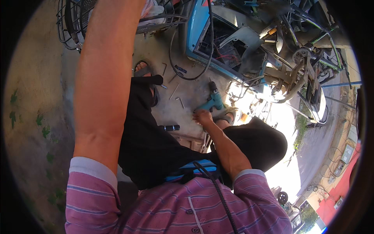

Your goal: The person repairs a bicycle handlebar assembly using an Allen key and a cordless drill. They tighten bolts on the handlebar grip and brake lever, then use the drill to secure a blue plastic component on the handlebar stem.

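Observation:
My left arm reaches up past the basket, and its hand is beyond the top edge of the picture. My right hand (202,117) is closed at the base of a teal cordless drill (215,100), between my feet. The drill's black chuck points away from me. Left of it on the concrete lie an L-shaped hex key (180,102), a thin straight rod (174,91), and another dark hex key (164,68). A short black cylinder (170,128) lies nearer to me, beside my trouser leg.
A black wire basket (161,20) stands at the top left. Ahead is a blue-sided casing (191,37) with exposed wiring and a looping black cable (170,56). Metal frames and bike-like parts (304,58) crowd the upper right. A red-and-cream wall (339,183) is at far right.

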`<state>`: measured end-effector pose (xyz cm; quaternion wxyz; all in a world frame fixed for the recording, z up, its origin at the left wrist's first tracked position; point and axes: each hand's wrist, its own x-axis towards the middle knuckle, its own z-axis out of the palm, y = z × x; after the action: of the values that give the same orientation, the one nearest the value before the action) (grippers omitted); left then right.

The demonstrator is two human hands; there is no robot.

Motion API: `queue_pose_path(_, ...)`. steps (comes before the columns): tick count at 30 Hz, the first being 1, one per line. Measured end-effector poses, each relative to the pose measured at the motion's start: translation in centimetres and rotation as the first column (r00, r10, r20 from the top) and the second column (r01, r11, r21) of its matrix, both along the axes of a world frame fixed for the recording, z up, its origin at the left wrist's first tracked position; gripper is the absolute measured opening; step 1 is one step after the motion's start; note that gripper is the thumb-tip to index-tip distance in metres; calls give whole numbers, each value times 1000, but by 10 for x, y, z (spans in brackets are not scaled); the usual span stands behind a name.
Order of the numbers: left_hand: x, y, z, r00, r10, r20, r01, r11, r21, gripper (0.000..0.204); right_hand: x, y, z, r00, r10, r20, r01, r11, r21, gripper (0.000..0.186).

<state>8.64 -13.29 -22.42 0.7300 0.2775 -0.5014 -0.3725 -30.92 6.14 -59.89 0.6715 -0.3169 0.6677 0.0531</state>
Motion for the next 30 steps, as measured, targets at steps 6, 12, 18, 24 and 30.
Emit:
queue_pose_path(6, -1, 9, 3, 994, 74, -80, -71, 997, 42, 30, -1, 0, -33, 999, 28, -16, -29, 997, -65, 34)
queue_pose_path(12, 1, -8, 2, 998, 58, 31, -55, 996, -73, 30, -74, -27, -127, 822, 181, -540, -359, 901, -243, 52)
queue_pose_path(18, -3, 4, 4, 928, -78, -364, 98, 994, 38, 35, -61, -48, -137, 925, -290, -244, 297, 955, -9, 73)
queue_pose_path(24, 3, 10, 30, 983, 146, -112, -139, 988, 66, 39, -37, -54, -89, 867, -471, -160, 485, 872, 66, 45)
queue_pose_path(30, 1, 4, 37, 991, 100, -92, -91, 992, 88, 41, -43, -65, -54, 600, -793, 105, 761, 607, 229, 28)
